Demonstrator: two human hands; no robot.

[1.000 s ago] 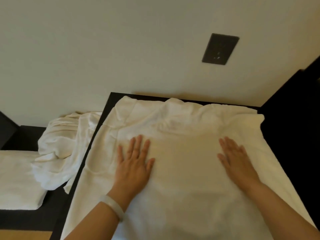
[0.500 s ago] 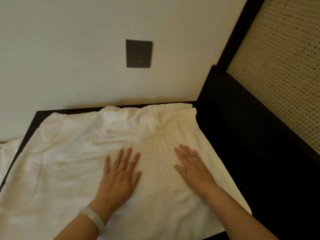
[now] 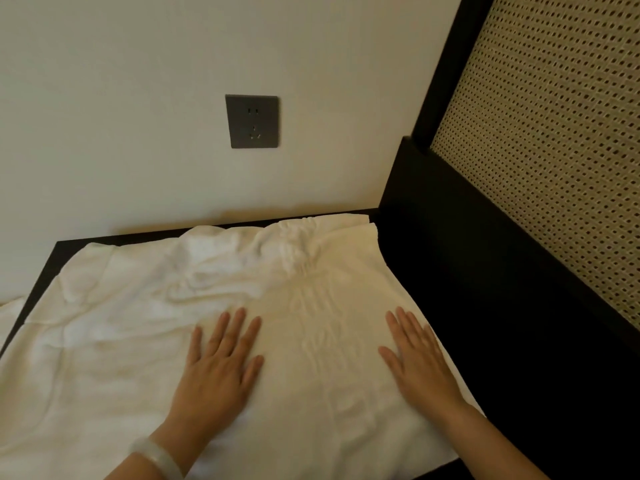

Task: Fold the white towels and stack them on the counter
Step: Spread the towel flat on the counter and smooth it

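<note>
Our right hand (image 3: 420, 368) has slid away to the right since a moment ago, so now our two hands are far apart. The white towel (image 3: 138, 341) lies spread out on the dark counter (image 3: 53, 268) and covers almost all of it. It is bumpy and wrinkled near the back and smoother near us. Our left hand (image 3: 218, 372) lies flat on the middle of the towel, and our right hand lies flat near the towel's right edge. Neither grip is closed on anything: the fingers are straight, a little spread, and press down on the cloth. A pale bracelet (image 3: 157, 457) sits on our left wrist. A bit of other white cloth (image 3: 8, 310) peeks in at the far left, off the counter. Behind the counter is a pale wall with a grey socket (image 3: 251, 121). On the right stands a dark frame (image 3: 485, 306) with a woven panel (image 3: 554, 168) full of little holes.
</note>
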